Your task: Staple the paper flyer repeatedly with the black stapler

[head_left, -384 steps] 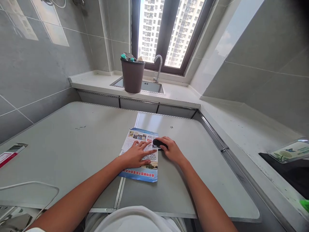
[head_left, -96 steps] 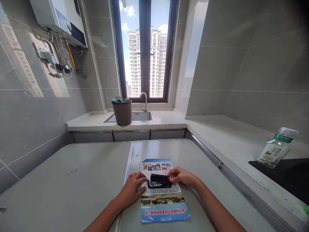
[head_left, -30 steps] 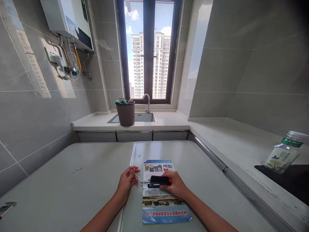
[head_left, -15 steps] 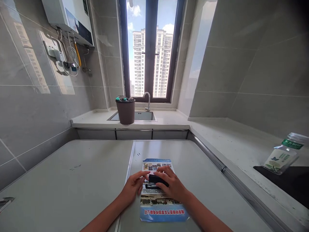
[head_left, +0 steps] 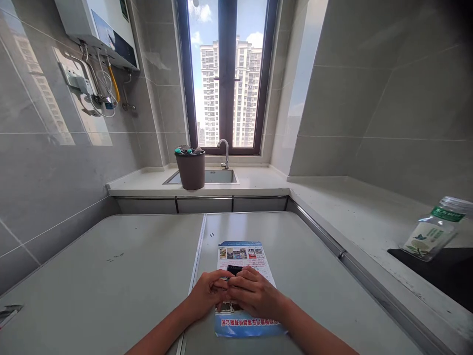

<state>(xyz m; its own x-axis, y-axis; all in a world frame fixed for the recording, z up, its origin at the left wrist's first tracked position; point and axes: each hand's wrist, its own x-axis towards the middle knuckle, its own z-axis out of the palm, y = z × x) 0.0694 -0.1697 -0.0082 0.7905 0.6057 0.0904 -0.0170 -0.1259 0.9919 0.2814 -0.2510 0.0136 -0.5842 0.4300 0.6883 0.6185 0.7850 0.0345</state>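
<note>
Our two hands meet around a black stapler [head_left: 234,269] over a printed leaflet [head_left: 251,329].
Our right hand [head_left: 254,294] has its fingers curled round the stapler, covering nearly all but one dark end; our left hand [head_left: 207,294] is half closed, fingertips bunched at the left side, and we cannot tell whether they grip it or merely touch. The stapler is above the leaflet's middle, though whether it rests on the paper is hidden. We judge that with fingers so crowded, a sudden snap of the stapler could nip a left fingertip. Neither hand visibly pins the leaflet flat, so a sideways push might slide it across the smooth folding table [head_left: 148,276].
</note>
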